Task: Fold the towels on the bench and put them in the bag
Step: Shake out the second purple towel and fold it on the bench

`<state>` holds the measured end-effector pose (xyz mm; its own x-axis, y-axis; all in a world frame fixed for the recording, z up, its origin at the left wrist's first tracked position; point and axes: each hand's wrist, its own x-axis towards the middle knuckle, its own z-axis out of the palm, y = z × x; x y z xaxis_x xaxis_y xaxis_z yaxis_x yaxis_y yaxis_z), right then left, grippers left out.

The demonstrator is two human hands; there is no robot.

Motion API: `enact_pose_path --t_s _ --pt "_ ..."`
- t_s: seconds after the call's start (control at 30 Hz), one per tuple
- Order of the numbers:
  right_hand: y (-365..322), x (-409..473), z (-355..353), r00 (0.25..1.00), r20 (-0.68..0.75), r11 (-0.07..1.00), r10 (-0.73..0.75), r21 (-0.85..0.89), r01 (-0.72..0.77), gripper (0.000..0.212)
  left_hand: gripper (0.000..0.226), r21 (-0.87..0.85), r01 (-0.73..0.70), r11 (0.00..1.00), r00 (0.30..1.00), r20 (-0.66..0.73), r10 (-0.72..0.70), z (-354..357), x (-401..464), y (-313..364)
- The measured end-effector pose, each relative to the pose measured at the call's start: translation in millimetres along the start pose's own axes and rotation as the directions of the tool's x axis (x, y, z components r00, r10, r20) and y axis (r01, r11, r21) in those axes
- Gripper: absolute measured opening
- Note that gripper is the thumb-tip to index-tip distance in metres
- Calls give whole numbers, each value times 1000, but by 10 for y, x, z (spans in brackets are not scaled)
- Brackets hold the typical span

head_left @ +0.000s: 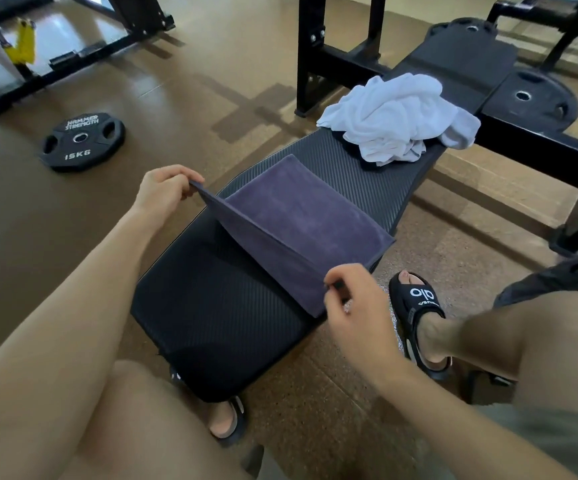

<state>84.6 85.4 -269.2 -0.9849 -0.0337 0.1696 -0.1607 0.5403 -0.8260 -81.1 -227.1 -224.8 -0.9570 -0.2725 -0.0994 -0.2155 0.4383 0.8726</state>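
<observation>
A dark purple towel (301,216) lies across the middle of the black padded bench (218,306). Its near edge is lifted off the pad. My left hand (163,188) pinches the lifted left corner, and my right hand (353,299) pinches the lifted right corner near the bench's right side. A crumpled white towel (398,116) sits in a heap farther along the bench, beyond the purple one. A dark fabric shape (564,275) at the right edge may be the bag; I cannot tell for sure.
A black 15 kg weight plate (81,142) lies on the brown floor to the left. Black rack frames (343,53) stand at the bench's far end, with another plate (537,98) leaning at the right. My feet in black sandals (415,317) flank the bench.
</observation>
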Motion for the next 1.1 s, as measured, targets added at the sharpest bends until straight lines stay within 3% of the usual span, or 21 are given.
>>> enact_pose_path --t_s 0.2,0.43,0.57,0.77,1.1 --pt "349 457 -283 957 -147 965 249 126 -231 26 25 236 -137 962 975 201 90 584 514 552" --pt "734 747 -371 882 -170 890 440 215 -403 27 26 474 -225 851 949 305 82 1408 1054 609" --pt "818 880 -395 865 -177 873 470 239 -425 27 20 556 -252 792 958 260 122 1583 1122 477" --pt "902 958 -353 840 -195 854 506 250 -456 23 10 528 -337 780 938 257 231 1608 1085 367" --pt "933 986 -354 863 -164 873 477 200 -445 21 13 564 -390 728 921 251 299 1585 981 275"
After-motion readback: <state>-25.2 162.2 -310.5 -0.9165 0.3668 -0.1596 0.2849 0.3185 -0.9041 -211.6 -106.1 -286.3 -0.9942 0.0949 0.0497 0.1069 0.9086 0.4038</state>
